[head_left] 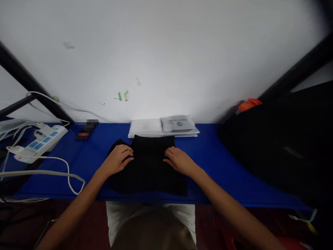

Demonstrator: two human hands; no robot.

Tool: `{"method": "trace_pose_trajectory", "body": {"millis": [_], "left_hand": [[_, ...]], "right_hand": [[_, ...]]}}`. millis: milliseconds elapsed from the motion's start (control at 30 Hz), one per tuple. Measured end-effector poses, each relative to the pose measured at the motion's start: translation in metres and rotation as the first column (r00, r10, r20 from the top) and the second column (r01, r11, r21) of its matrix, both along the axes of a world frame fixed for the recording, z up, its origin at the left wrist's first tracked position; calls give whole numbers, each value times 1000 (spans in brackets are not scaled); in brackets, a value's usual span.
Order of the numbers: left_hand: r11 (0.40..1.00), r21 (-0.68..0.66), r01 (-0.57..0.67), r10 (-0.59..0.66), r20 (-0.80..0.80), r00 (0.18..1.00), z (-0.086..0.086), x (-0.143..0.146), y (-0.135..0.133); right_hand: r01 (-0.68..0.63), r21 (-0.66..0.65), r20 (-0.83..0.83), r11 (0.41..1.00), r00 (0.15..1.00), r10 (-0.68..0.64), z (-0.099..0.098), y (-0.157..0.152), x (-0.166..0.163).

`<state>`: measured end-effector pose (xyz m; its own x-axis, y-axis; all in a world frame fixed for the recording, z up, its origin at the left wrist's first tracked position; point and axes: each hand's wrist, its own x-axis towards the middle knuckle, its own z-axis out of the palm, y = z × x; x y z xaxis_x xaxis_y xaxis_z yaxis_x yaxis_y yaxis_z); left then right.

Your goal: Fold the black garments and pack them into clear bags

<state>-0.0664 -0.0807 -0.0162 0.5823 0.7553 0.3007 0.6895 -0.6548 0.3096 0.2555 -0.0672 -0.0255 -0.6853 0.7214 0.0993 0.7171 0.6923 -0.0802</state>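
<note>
A piece of black folded cloth (151,166), which looks like a garment, lies on the blue tabletop (208,166) right in front of me. My left hand (118,159) rests on its left part, the thumb apart from the slightly bent fingers. Opposite, at the right edge of the cloth, my right hand (179,159) touches it with fingertips and thumb spread a little. The cloth's kind is hard to tell in the dark fabric. Just behind it lie flat plastic packages, a plain white one (145,127) and a printed one (179,124).
At the left, a white power strip (40,142) has several plugs and a loose white cable (69,170). A blurred dark object (87,130) lies near the wall (166,69). A large black mass (281,149) covers the table's right end, with something orange (249,104) behind it.
</note>
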Motion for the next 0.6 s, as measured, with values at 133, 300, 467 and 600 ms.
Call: {"method": "trace_pose_trajectory", "body": {"millis": [133,300,467,600], "left_hand": [[997,-48,-55,53,-37,998,20,0,-20],[981,-185,-59,38,-116,992,32,-7,-46],[891,-450,-59,3,-124,992,27,-10,-69],[806,-585,-88,69,-55,996,25,-3,-76]], "right_hand": [[70,-57,-73,996,995,-74,26,-9,10],[-8,-86,-178,996,984,-8,59,-35,21],[-108,-237,-72,965,993,93,52,-76,20],[46,-318,60,947,998,-28,42,-94,15]]}}
